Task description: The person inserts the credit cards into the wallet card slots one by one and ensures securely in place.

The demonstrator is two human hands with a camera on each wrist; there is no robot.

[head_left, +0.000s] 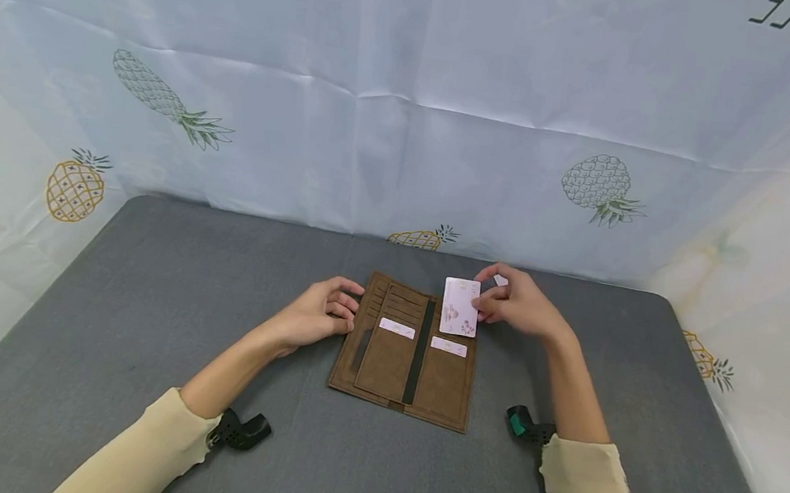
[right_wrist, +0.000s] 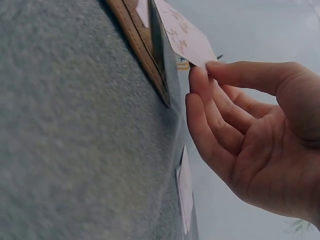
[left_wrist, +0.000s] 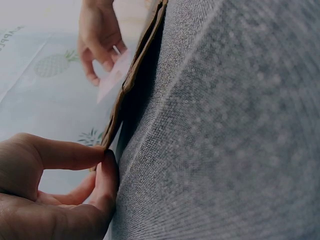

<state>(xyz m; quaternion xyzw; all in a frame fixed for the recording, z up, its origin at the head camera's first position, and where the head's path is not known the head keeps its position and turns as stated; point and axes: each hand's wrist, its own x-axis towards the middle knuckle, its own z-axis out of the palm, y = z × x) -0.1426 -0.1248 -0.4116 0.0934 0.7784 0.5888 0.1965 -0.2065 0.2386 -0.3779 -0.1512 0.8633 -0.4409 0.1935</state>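
A brown bifold wallet (head_left: 386, 370) lies spread on the grey table, with a dark band down its middle. One pale pink card (head_left: 397, 327) pokes out of a slot in its left half, another card (head_left: 448, 346) out of the right half. My left hand (head_left: 315, 311) pinches the wallet's left edge between thumb and fingers, seen close up in the left wrist view. Over the upper right of the wallet, my right hand (head_left: 523, 301) pinches a pink flower-printed card (right_wrist: 187, 37) by its edge. That card is tilted up, apart from the tabletop.
Beyond my right hand, white-pink cards (right_wrist: 185, 192) lie on the grey table (head_left: 127, 344), mostly hidden in the head view. A pale pineapple-printed cloth (head_left: 376, 161) hangs behind the table's back edge. Black wrist devices (head_left: 243, 431) sit by both sleeves.
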